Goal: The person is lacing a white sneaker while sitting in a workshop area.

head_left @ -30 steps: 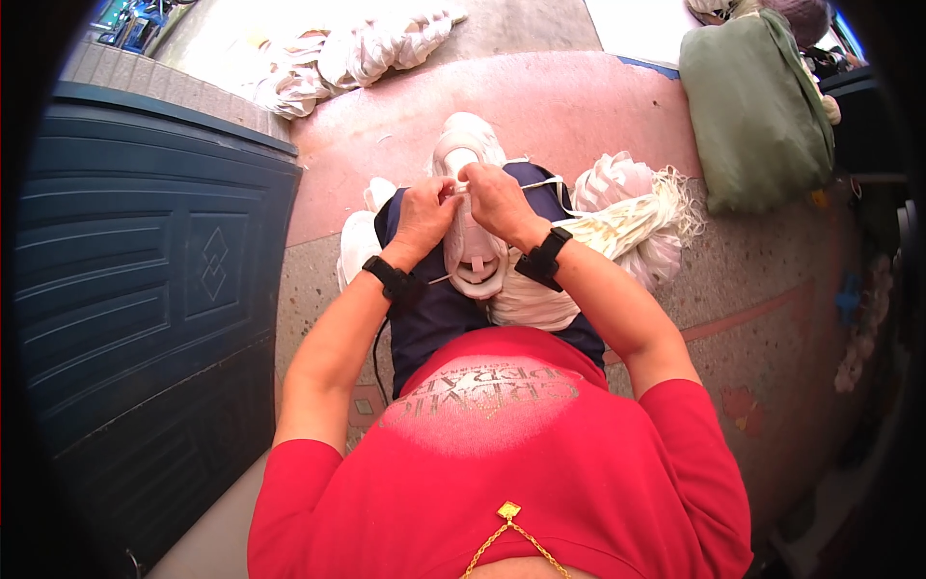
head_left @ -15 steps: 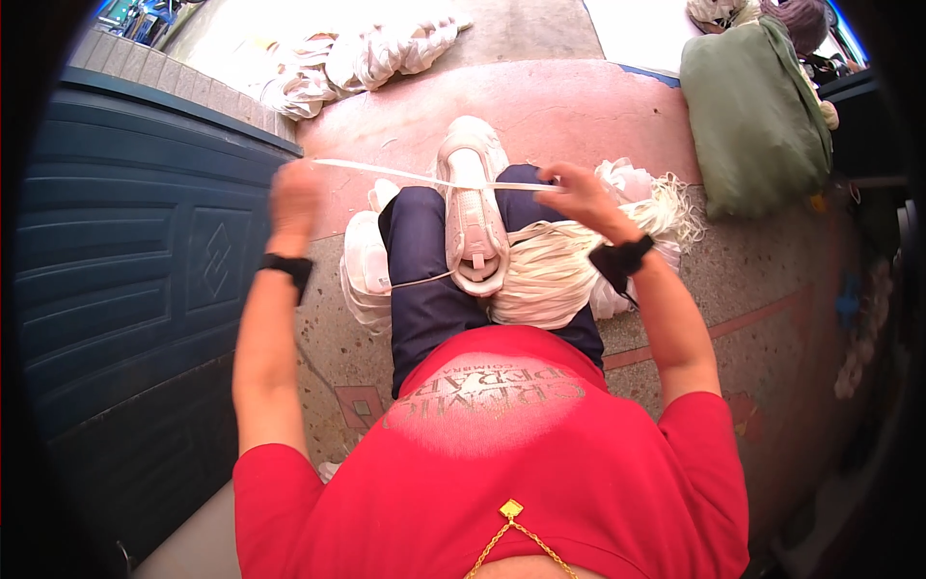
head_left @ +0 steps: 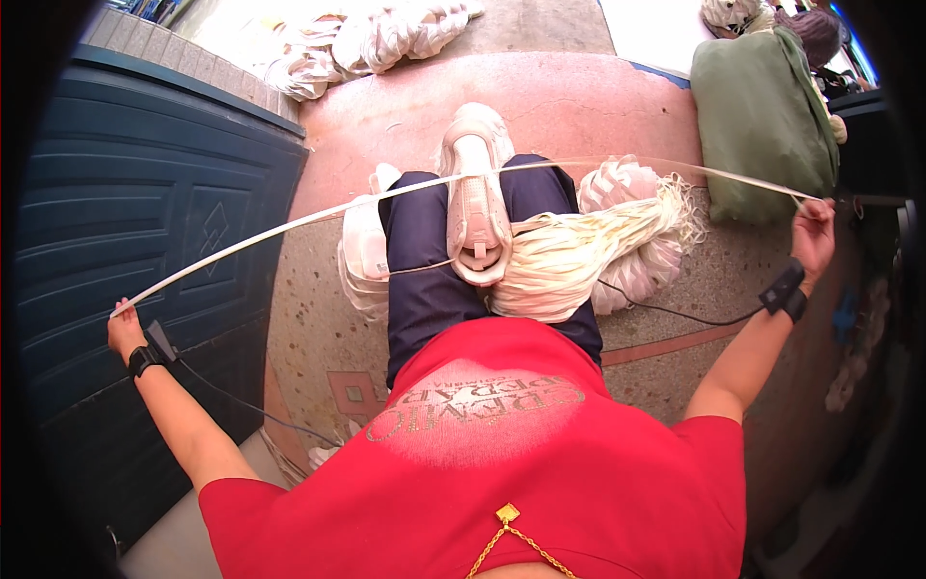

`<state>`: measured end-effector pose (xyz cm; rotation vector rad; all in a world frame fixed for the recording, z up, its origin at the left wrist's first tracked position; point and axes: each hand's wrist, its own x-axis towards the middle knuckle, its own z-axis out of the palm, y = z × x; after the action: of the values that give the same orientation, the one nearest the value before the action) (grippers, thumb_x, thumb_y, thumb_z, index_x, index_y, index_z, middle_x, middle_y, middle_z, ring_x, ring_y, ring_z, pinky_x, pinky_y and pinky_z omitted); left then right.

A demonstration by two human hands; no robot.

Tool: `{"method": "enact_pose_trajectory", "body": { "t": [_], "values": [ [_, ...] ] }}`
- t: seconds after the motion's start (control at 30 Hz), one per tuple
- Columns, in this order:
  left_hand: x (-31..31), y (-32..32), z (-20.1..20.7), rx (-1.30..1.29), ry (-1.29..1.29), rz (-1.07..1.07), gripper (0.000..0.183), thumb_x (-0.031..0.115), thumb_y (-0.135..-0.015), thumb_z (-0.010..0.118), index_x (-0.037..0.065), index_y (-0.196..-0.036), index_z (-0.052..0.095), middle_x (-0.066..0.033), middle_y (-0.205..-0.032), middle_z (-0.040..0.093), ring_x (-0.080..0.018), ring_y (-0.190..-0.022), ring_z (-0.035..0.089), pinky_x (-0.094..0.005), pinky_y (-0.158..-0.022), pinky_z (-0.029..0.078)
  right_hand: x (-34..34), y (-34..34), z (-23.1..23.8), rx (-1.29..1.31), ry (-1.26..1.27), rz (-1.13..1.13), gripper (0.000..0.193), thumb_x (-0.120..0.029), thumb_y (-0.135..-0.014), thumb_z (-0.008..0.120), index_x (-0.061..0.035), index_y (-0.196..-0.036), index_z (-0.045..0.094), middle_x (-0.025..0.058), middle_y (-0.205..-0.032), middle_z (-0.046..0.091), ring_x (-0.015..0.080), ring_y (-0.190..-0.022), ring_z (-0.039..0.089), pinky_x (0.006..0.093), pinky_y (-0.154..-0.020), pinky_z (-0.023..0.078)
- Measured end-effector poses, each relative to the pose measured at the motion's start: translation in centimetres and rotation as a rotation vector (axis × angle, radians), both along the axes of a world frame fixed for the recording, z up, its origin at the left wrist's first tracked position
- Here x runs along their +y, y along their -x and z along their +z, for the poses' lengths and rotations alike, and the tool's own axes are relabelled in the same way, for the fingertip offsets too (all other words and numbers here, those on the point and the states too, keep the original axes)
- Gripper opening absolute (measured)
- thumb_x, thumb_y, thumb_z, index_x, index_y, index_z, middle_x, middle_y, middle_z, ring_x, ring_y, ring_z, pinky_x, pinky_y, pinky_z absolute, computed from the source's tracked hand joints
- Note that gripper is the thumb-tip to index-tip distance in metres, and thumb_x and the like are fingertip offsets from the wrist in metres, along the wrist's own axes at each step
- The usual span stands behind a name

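Observation:
A long white shoelace (head_left: 251,234) spans the whole view, pulled out between my hands. Its left end is pinched in my left hand (head_left: 125,332), which is held out low in front of the dark blue door. My right hand (head_left: 815,236) is stretched far out to the right, closed on the other end. Under the lace, a pale pinkish-white shoe (head_left: 479,217) lies between my thighs, its heel toward me. A thick bundle of cream laces (head_left: 559,272) rests across my right thigh. Beside my left leg is another white shoe (head_left: 363,249).
The dark blue panelled door (head_left: 145,193) stands close on the left. A stuffed green sack (head_left: 762,125) sits at the far right. White bunched pieces (head_left: 400,43) lie at the far left. More pale pieces (head_left: 637,265) are beside my right leg. Thin dark cables hang from both wrists.
Both hands have moved far apart, left hand outward to the left and right hand outward to the right. The lace now stretches long over the shoe, which stays on my lap.

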<state>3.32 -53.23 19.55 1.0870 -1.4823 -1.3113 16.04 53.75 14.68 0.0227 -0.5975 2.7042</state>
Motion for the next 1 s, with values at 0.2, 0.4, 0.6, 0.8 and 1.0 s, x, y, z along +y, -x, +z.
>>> {"method": "enact_pose_trajectory", "body": {
  "t": [0.2, 0.4, 0.6, 0.8, 1.0],
  "values": [
    [9.3, 3.2, -1.6, 0.009, -0.32, -0.75, 0.012, 0.011, -0.084, 0.054, 0.005, -0.094, 0.054, 0.0064, -0.059, 0.037, -0.0034, -0.046, 0.032, -0.0186, -0.039, 0.022, -0.1, 0.6, 2.0, -0.034, -0.252, -0.459, 0.019, 0.003, -0.087, 0.037, 0.0078, -0.104, 0.046, 0.0165, -0.104, 0.053, 0.0254, -0.101, 0.052, 0.037, -0.095, 0.039],
    [34.3, 4.0, -7.8, -0.438, -0.259, -1.41, 0.035, 0.014, -0.079, 0.058, 0.0, -0.11, 0.048, -0.0009, -0.075, 0.056, -0.0034, -0.058, 0.049, -0.0183, -0.051, 0.041, -21.8, 8.8, -5.8, -0.608, -1.175, -0.041, 0.012, -0.008, -0.083, 0.054, -0.0038, -0.093, 0.06, 0.005, -0.082, 0.06, 0.0135, -0.071, 0.056, 0.026, -0.069, 0.047],
    [48.0, 1.5, -13.8, -0.768, -0.455, -1.786, 0.02, 0.017, -0.084, 0.055, 0.002, -0.096, 0.058, -0.0009, -0.074, 0.059, -0.0039, -0.056, 0.053, -0.0138, -0.045, 0.038, -35.4, 9.9, -11.4, -0.23, -1.707, 0.465, 0.016, -0.013, -0.083, 0.048, -0.0005, -0.086, 0.058, 0.0161, -0.073, 0.058, 0.0304, -0.072, 0.057, 0.0364, -0.068, 0.045],
    [49.7, 2.4, -17.4, -0.764, -0.177, -1.673, 0.017, 0.016, -0.083, 0.055, 0.002, -0.09, 0.061, -0.0007, -0.071, 0.058, -0.0063, -0.06, 0.054, -0.0183, -0.05, 0.04, -36.9, 11.9, -13.3, -0.394, -1.698, 0.525, 0.023, -0.017, -0.082, 0.047, -0.0001, -0.09, 0.06, 0.0205, -0.075, 0.059, 0.0336, -0.073, 0.058, 0.0389, -0.066, 0.044],
    [50.9, 2.6, -15.7, -0.592, 0.506, -1.541, 0.019, 0.014, -0.079, 0.056, -0.003, -0.086, 0.063, -0.0066, -0.076, 0.063, -0.0125, -0.065, 0.057, -0.0263, -0.059, 0.045, -36.9, 12.9, -15.1, -0.323, -1.891, 0.3, 0.025, -0.02, -0.082, 0.049, 0.0021, -0.079, 0.06, 0.0206, -0.066, 0.058, 0.0308, -0.063, 0.059, 0.0387, -0.058, 0.044]
  ]
}}
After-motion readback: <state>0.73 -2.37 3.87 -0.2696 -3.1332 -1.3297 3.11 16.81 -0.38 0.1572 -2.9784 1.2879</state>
